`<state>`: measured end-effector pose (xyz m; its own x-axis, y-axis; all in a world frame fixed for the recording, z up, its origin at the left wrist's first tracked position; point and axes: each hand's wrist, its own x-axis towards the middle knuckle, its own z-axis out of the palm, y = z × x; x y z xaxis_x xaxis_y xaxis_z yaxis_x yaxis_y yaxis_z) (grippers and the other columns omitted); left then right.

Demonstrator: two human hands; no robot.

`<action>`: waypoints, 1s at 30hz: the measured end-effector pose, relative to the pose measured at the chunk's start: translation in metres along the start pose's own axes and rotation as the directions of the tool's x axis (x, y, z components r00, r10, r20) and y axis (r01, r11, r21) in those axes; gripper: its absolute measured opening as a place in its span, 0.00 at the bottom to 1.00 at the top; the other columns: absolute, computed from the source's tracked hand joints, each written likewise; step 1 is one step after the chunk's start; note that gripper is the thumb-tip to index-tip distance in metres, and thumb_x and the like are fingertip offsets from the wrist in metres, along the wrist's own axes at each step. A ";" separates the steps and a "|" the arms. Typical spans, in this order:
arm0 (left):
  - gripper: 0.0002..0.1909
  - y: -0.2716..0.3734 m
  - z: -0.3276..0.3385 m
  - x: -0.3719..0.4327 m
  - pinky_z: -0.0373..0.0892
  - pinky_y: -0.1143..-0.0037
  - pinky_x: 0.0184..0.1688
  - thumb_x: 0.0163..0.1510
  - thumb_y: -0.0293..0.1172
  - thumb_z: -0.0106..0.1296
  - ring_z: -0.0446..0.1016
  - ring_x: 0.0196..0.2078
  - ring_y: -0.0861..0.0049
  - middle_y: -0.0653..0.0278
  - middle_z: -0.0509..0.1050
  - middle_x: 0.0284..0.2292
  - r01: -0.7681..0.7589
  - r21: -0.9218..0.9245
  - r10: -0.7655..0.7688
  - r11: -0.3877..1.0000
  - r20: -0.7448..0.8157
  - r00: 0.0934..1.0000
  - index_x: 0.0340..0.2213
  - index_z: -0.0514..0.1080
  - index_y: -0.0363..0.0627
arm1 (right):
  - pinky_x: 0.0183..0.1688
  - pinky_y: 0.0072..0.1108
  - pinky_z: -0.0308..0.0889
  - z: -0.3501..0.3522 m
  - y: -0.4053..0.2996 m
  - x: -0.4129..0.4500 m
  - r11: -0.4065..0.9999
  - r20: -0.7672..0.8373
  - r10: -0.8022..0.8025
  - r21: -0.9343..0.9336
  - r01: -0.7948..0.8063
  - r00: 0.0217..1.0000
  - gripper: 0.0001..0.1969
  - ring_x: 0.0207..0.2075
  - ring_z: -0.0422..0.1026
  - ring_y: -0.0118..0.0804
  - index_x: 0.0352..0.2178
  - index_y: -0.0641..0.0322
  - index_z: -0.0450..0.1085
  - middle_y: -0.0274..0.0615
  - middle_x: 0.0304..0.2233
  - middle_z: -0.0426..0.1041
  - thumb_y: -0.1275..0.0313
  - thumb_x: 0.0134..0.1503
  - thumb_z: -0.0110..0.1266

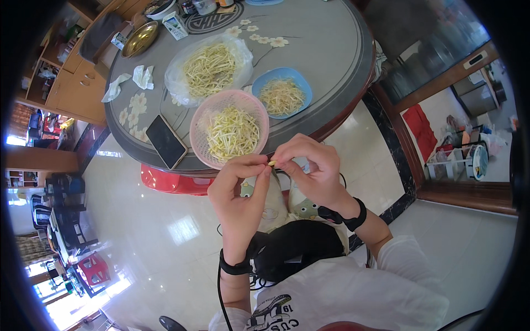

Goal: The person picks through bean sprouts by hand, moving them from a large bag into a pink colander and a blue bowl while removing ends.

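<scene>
My left hand [240, 190] and my right hand [312, 167] meet just off the table's near edge. Between their fingertips is a small yellowish bean sprout [271, 163], pinched from both sides; most of it is hidden by the fingers. Right behind the hands, a pink perforated plastic basket [199, 111] holds a heap of pale bean sprouts [232, 132]. To its right, a blue plastic bowl [306, 85] contains thin, brownish sprout tails [282, 97]. Farther back, more bean sprouts [209, 68] lie in an open clear plastic bag [176, 78].
A smartphone [167, 141] lies left of the basket on the round grey table [323, 45]. Crumpled tissues [143, 77], a brass-coloured metal bowl [140, 39] and a carton [174, 25] stand farther left. A red plastic stool [174, 181] is partly under the table.
</scene>
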<state>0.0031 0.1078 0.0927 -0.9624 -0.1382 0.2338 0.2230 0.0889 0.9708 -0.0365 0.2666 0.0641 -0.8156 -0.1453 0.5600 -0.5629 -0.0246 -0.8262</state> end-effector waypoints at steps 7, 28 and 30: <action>0.08 0.002 -0.001 0.001 0.71 0.78 0.43 0.45 0.13 0.61 0.77 0.37 0.75 0.60 0.78 0.33 -0.076 0.082 0.071 0.994 0.059 0.996 0.28 0.74 0.37 | 0.32 0.20 0.70 -0.001 0.001 -0.008 0.999 0.017 0.030 0.022 -0.030 0.999 0.07 0.29 0.75 0.32 0.34 0.63 0.73 0.39 0.30 0.77 0.83 0.53 0.60; 0.10 0.004 0.015 -0.003 0.69 0.81 0.38 0.45 0.12 0.61 0.75 0.35 0.76 0.60 0.76 0.31 -0.244 0.170 0.168 0.955 0.370 0.914 0.28 0.72 0.37 | 0.38 0.19 0.71 -0.026 -0.032 -0.041 0.924 0.036 0.350 0.151 -0.352 0.936 0.11 0.35 0.77 0.31 0.40 0.68 0.75 0.43 0.36 0.77 0.85 0.55 0.57; 0.10 0.004 0.017 -0.003 0.69 0.81 0.37 0.45 0.12 0.62 0.75 0.34 0.78 0.61 0.76 0.31 -0.254 0.190 0.175 0.948 0.357 0.917 0.28 0.72 0.37 | 0.39 0.20 0.71 -0.029 -0.025 -0.044 0.941 -0.011 0.323 0.111 -0.319 0.947 0.10 0.36 0.77 0.33 0.40 0.69 0.74 0.44 0.36 0.77 0.85 0.55 0.57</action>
<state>0.0038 0.1256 0.0946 -0.8995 0.2413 0.3644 0.4269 0.3070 0.8506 0.0095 0.3019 0.0616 -0.9550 -0.1343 0.2643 -0.2544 -0.0863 -0.9632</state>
